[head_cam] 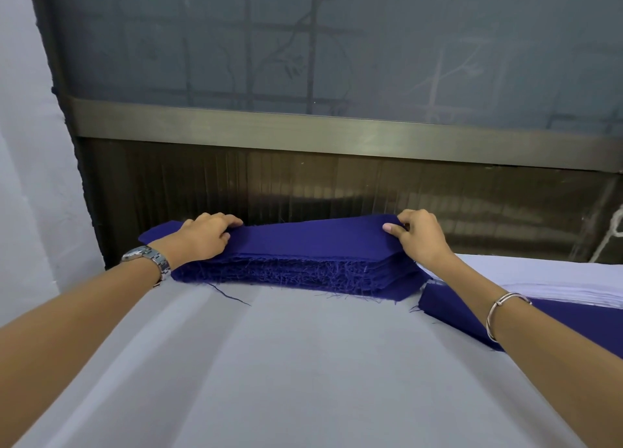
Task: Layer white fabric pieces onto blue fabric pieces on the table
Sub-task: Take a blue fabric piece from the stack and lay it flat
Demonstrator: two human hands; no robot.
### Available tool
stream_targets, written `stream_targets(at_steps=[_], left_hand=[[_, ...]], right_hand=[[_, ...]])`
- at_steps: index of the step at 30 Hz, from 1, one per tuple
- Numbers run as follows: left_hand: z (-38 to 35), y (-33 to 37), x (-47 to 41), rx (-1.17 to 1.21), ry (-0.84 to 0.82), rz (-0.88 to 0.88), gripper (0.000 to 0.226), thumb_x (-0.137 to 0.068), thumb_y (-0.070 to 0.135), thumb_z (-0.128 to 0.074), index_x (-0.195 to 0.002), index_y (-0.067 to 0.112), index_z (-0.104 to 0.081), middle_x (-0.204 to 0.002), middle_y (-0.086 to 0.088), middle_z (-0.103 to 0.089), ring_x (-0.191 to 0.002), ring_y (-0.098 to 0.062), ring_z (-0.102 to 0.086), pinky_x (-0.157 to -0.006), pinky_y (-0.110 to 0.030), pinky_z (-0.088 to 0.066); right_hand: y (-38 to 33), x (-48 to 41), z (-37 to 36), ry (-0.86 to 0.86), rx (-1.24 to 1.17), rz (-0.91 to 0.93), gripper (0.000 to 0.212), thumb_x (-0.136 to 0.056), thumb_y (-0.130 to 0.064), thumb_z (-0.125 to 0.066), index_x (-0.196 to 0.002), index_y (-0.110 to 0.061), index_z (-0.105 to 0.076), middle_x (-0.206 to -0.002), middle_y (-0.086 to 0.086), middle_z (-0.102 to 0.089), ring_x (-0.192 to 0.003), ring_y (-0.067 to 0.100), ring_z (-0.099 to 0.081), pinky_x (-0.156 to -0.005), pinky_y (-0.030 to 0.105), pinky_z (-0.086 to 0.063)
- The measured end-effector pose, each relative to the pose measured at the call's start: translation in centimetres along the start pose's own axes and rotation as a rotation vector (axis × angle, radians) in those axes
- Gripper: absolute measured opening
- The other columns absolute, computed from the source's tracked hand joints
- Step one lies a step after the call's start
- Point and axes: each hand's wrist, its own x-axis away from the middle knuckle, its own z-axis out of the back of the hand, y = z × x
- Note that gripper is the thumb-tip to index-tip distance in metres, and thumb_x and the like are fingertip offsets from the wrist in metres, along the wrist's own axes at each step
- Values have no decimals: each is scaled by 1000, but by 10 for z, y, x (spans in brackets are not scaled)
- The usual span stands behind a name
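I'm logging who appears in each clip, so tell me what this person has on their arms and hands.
Both forearms are bare, with no sleeves in view and no gloves. At the wrist of the left hand is a silver metal wristwatch with a link band. At the wrist of the right hand is a thin silver bangle. No rings show on the visible fingers.
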Motion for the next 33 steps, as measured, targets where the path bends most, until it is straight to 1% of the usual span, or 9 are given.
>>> stream_targets(at_steps=[4, 8, 13, 16, 21, 26, 28, 30, 33], left_hand=[[2, 3, -1, 126, 1, -36, 60, -100, -5, -39, -151, 26, -36, -153, -2, -40, -142, -24, -34, -116, -46, -25], [3, 9, 0, 32, 87, -94, 69, -93, -11, -43, -150, 27, -38, -149, -2, -44, -139, -24, -35, -115, -43, -22], [7, -1, 6, -466, 349, -197, 35, -98, 26, -57, -133, 25, -57, -138, 3, -52, -133, -18, -41, -111, -35, -28], [12, -12, 17, -541, 431, -172, 30, -99, 35, -54, -126, 24, -62, -133, 2, -55, -130, -18, -44, -111, -35, -29], [31, -17, 39, -364, 590, -180, 25, -99, 31, -54, -115, 15, -66, -112, -6, -68, -111, -26, -59, -103, -43, -38], [57, -5, 68, -102, 633, -168, 32, -98, 39, -51, -105, 12, -68, -85, -9, -71, -77, -27, -64, -74, -41, -48], [63, 2, 78, 24, 588, -160, 31, -97, 40, -53, -105, 14, -67, -90, -8, -70, -79, -26, -63, -70, -42, -53], [66, 7, 83, 137, 477, -145, 26, -97, 36, -55, -106, 15, -68, -99, -6, -68, -90, -26, -63, -77, -45, -56], [65, 10, 89, 288, 247, -182, 13, -96, 26, -57, -96, 23, -69, -100, 0, -69, -95, -19, -65, -78, -31, -53]], right_hand=[[8, 5, 0, 5, -161, 10, 17, -96, -8, -63, -91, 2, -76, -90, 4, -66, -90, 28, -64, -86, 42, -53], [13, 13, 7, 8, -312, -10, 14, -92, -3, -67, -101, 0, -77, -94, 8, -71, -94, 30, -67, -91, 47, -55], [12, 23, 14, 16, -392, -84, 5, -85, -6, -76, -84, -11, -76, -86, 10, -73, -90, 32, -70, -87, 47, -57], [10, 28, 19, 14, -411, -71, 4, -86, -7, -76, -82, -7, -74, -86, 14, -74, -88, 33, -70, -85, 45, -58], [4, 34, 39, 0, -424, -19, 18, -88, -6, -72, -75, -10, -62, -71, 0, -71, -64, 3, -68, -61, 16, -53], [-1, 44, 86, -48, -514, 22, 24, -89, -1, -68, -74, -10, -53, -65, -5, -72, -63, 3, -68, -59, 13, -52], [0, 52, 108, -92, -514, 24, 18, -89, -4, -68, -77, -11, -56, -70, -5, -74, -65, 3, -67, -58, 12, -50], [4, 62, 128, -148, -505, -7, 9, -90, -9, -68, -82, -11, -63, -77, 2, -76, -67, 8, -66, -55, 12, -50], [21, 80, 152, -260, -416, -60, 15, -85, -19, -70, -86, -4, -70, -75, 15, -71, -59, 20, -55, -51, 16, -48]])
